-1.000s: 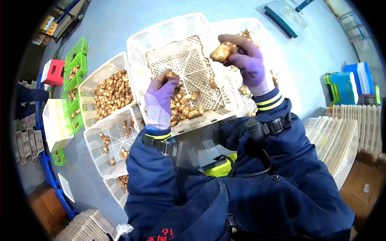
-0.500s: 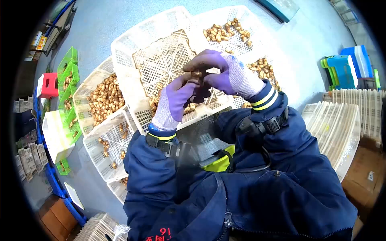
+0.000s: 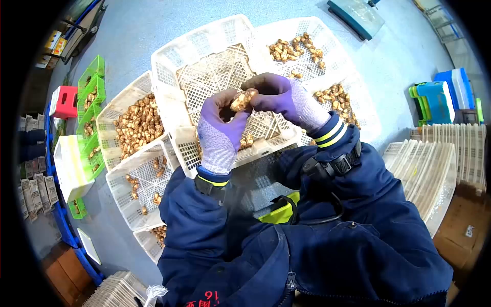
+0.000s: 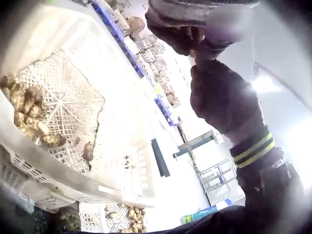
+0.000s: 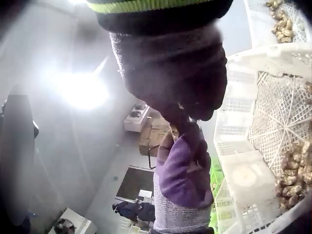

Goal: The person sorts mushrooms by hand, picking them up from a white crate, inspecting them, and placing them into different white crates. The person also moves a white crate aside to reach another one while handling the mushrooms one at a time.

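Both hands wear purple gloves with dark fingertips and meet over the near part of a white basket (image 3: 180,125). A knobbly brown tuber (image 3: 243,101) sits between them. My left hand (image 3: 221,125) curls its fingers and thumb round the tuber's left side. From the right, my right hand (image 3: 289,99) pinches it with thumb and fingertips. In the left wrist view more tubers (image 4: 29,109) lie at one side of the basket's lattice bottom. The right wrist view shows my left hand (image 5: 183,170) against my right hand (image 5: 170,73), the tuber mostly hidden.
A basket full of tubers (image 3: 138,125) and one with few (image 3: 146,184) stand at left; two more with tubers (image 3: 299,51) (image 3: 337,100) stand at right. Green baskets (image 3: 92,97) and a red stool (image 3: 64,101) are farther left, stacked crates (image 3: 422,174) at right.
My right hand came in from the upper right to meet my left hand. The large tuber it held in the air is no longer apart; a tuber now shows between both hands.
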Demonstrator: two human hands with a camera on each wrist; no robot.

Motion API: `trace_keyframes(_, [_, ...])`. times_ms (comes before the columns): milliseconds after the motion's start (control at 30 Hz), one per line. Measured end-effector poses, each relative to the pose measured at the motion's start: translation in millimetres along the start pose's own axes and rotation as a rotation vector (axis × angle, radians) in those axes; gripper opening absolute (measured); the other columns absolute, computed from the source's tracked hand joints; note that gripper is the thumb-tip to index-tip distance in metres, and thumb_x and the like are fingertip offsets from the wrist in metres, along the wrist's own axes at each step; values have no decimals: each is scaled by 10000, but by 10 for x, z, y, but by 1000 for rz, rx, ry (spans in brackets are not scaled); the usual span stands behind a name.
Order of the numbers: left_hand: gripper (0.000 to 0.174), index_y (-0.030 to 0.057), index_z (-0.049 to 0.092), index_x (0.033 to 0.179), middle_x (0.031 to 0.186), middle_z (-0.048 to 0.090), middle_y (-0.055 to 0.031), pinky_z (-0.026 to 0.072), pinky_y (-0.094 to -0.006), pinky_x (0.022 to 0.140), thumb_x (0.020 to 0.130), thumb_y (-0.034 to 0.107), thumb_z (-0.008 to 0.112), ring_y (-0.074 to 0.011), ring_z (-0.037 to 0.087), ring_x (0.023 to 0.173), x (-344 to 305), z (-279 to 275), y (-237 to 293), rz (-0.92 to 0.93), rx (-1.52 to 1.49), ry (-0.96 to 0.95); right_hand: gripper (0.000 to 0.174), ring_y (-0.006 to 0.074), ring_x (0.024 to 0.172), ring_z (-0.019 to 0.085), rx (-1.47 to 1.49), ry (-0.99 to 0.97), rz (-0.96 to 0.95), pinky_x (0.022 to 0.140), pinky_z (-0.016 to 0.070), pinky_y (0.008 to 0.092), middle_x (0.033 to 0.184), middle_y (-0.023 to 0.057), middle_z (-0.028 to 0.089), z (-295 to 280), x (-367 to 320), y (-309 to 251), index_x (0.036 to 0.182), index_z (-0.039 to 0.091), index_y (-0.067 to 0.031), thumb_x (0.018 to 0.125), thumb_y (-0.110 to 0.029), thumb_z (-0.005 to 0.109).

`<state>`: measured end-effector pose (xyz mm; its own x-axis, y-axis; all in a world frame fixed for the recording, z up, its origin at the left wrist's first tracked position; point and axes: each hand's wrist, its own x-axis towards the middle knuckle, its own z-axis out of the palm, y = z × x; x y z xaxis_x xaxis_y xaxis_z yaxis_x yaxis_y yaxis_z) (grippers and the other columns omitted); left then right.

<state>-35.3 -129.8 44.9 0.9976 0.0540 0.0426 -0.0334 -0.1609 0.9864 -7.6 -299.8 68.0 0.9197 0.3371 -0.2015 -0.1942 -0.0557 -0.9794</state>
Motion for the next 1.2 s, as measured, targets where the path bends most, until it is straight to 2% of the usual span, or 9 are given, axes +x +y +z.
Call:
trace_keyframes(100, [452, -24, 538, 1167, 989, 616, -97, 517, -269, 815, 750, -10, 712, -145, 614, 908, 17, -46, -7, -77, -240, -43, 427, 139, 1028, 598, 51, -65, 48, 908, 489, 280, 1087, 62, 630, -29, 17, -46, 1239, 536, -9, 848, -125, 663])
trace_keyframes(267, [500, -24, 501, 1286, 1052, 626, -83, 506, -244, 774, 840, 129, 669, -123, 606, 906, 36, -176, -93, -202, -376, -269, 433, 163, 1075, 583, 173, -127, -122, 952, 472, 306, 1158, 77, 606, -5, 59, 56, 1223, 528, 3, 801, 7, 626])
trace_keyframes(367, [441, -20, 532, 1255, 999, 641, -70, 507, -232, 747, 849, 98, 660, -116, 615, 851, 34, -198, -7, -286, -423, -217, 356, 160, 1052, 586, 158, -118, -142, 948, 476, 300, 1083, 78, 619, 31, 39, 27, 1159, 559, -8, 816, 85, 535])
trace_keyframes(500, [347, -22, 558, 1206, 972, 648, -82, 511, -221, 685, 865, 14, 618, -115, 625, 778, 38, -194, -126, -202, -495, -210, 476, 178, 1138, 550, 143, -121, -155, 1005, 430, 323, 1206, 79, 591, 59, 45, 16, 1278, 512, -6, 807, 29, 571])
trace_keyframes(567, [332, -27, 559, 1193, 949, 649, -85, 512, -217, 668, 865, -13, 603, -112, 619, 759, 40, -206, -145, -206, -495, -208, 432, 172, 1107, 561, -86, 6, -137, 973, 443, 312, 1205, 86, 590, 22, 64, 3, 1288, 522, -20, 857, -27, 559])
trace_keyframes(667, [329, -30, 561, 1184, 939, 650, -88, 507, -211, 670, 858, -26, 597, -110, 617, 745, 40, -226, -115, -241, -491, -222, 422, 166, 1101, 560, 22, -41, -91, 962, 450, 314, 1198, 94, 590, -67, 108, 55, 1283, 528, -22, 864, -57, 571])
trace_keyframes(967, [356, -27, 570, 1178, 1045, 636, -83, 503, -253, 839, 826, -52, 617, -133, 609, 926, -26, -149, -116, -133, -381, -136, 419, 170, 1085, 581, 15, -106, 58, 964, 463, 318, 1161, 99, 606, 52, 71, 9, 1273, 516, -1, 889, -133, 619])
trace_keyframes(1100, [381, -10, 566, 1189, 1104, 619, -96, 498, -260, 859, 817, -65, 625, -151, 614, 945, -16, -139, -204, 21, -240, -139, 379, 157, 1043, 597, -7, -103, -28, 949, 473, 311, 1099, 74, 626, 19, 72, 62, 1229, 538, 0, 894, -149, 632])
trace_keyframes(1200, [509, -3, 503, 1281, 1125, 606, -119, 493, -275, 877, 802, 17, 676, -161, 605, 985, -11, -133, -41, 25, -136, -152, 349, 114, 972, 592, 32, -57, -35, 845, 472, 255, 1055, 50, 635, 16, 62, 57, 1206, 558, -13, 891, -143, 638])
